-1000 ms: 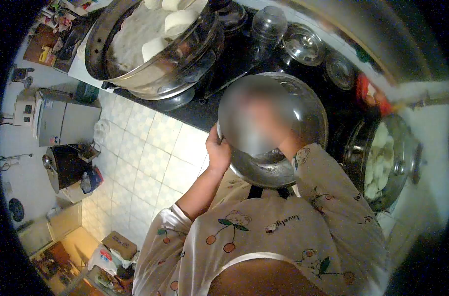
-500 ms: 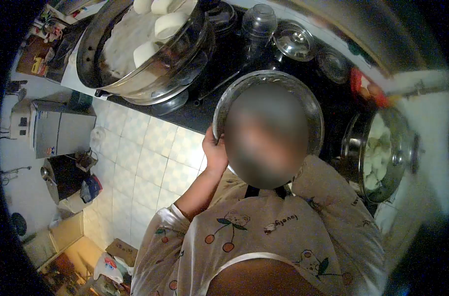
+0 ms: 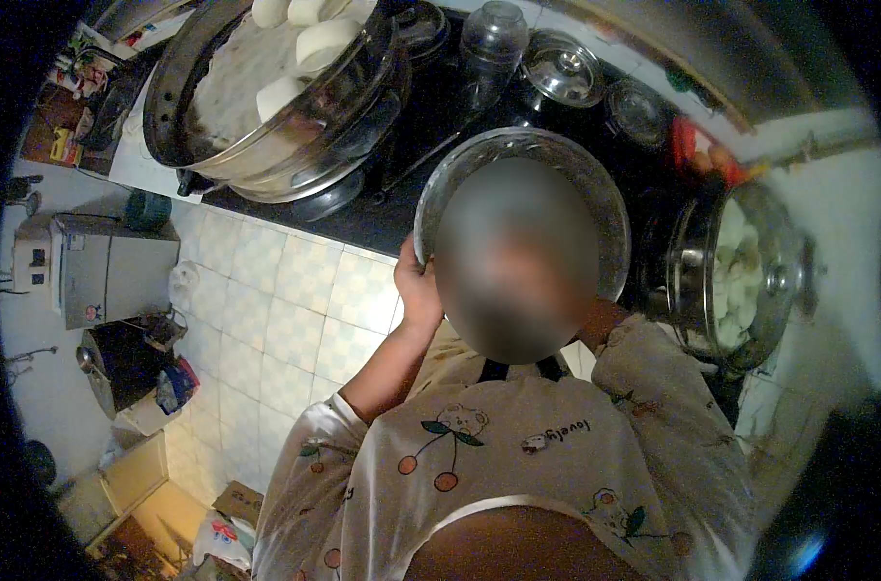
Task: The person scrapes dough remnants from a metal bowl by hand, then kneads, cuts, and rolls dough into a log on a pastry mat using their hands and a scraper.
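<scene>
A round metal bowl is in front of my body, tilted so that its inside faces up toward me. My left hand is closed on its left rim, with the thumb on the near side. From the right sleeve, my right wrist reaches over the bowl's lower right edge. A blurred patch covers the middle of the bowl. Inside it only a skin-coloured smear shows, so my right hand's fingers and anything they touch are hidden.
A large steamer at upper left holds white buns on a pale sheet. To the right stands a steel pot with white pieces under a glass lid. A glass jar, a metal lid and a red bag line the back.
The view has shifted slightly. My right wrist shows more at the bowl's lower right edge, and the smear inside the bowl has changed shape. My left hand keeps its hold on the rim.
</scene>
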`<state>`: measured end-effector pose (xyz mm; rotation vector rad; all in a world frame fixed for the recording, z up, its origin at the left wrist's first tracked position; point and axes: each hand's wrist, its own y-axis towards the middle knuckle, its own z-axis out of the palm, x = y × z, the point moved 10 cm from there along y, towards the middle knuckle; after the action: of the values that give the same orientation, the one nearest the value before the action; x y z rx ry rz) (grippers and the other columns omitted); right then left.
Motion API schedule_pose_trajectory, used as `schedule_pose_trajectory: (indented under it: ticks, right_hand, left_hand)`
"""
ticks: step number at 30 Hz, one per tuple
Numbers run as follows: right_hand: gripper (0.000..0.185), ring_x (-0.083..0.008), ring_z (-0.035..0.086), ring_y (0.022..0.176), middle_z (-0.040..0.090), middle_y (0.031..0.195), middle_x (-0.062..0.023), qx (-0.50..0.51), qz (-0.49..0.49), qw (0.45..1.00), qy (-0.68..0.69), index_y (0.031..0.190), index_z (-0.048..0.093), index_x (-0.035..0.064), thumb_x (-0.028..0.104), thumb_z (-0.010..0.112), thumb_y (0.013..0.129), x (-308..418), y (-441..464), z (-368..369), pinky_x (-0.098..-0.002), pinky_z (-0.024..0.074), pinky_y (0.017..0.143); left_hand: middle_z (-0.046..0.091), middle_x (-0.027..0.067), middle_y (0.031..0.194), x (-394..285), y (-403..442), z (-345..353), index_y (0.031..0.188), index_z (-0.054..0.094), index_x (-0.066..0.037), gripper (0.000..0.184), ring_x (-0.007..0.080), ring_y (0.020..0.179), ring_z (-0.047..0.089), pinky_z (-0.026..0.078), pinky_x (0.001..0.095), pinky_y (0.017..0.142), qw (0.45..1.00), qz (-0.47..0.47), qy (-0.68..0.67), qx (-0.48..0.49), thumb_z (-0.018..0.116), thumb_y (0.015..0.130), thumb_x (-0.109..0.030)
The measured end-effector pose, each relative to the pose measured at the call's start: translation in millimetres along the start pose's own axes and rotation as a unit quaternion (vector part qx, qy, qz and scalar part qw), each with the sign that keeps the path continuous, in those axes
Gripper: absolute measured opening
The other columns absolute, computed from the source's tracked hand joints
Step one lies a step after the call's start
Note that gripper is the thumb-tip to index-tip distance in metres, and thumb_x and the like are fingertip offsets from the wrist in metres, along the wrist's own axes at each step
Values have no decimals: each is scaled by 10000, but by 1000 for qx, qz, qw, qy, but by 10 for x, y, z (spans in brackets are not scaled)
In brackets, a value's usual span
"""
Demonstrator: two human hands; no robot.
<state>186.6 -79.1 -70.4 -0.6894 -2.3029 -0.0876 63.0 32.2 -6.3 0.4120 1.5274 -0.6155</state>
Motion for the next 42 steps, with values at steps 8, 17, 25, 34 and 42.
schedule_pose_trajectory:
  ticks: [8,17,25,34,42]
  right_hand:
    - [272,-366,620,772,642,846,-210,-64,73,991,-97,877,660,18,212,714,694,-365,449,82,-431,484,736]
    - [188,-375,608,711,630,789,-203,111,-77,986,-98,780,656,45,214,575,781,332,81,293,-460,478,671]
    - [118,-390,574,641,606,731,-216,23,-57,991,-117,727,625,40,157,624,714,73,182,711,-473,457,617]
    - [183,-233,650,734,668,822,-133,19,6,997,81,851,677,38,142,716,706,-5,-132,-394,-339,502,692]
    - [192,-321,620,782,636,812,-154,102,-117,985,-78,852,669,45,155,689,696,-4,-378,-91,-411,480,720]
  left_hand:
    - [609,116,1071,-51,7,6,1184,505,29,330,182,980,573,439,300,879,999,-5,-39,4,476,855,40]
    - [600,105,1055,-12,1,14,1175,512,12,401,205,961,562,442,312,869,997,-19,-65,31,425,793,99]
    - [608,104,1033,-10,54,-3,1142,532,22,378,199,941,562,442,303,854,1000,24,0,13,429,784,88]
    - [634,108,1016,10,140,-33,1128,553,30,365,170,915,587,446,278,827,999,37,-13,6,476,779,99]
    - [629,91,950,-59,703,-93,1083,560,31,329,122,828,574,455,227,764,996,37,-79,27,692,794,-52]
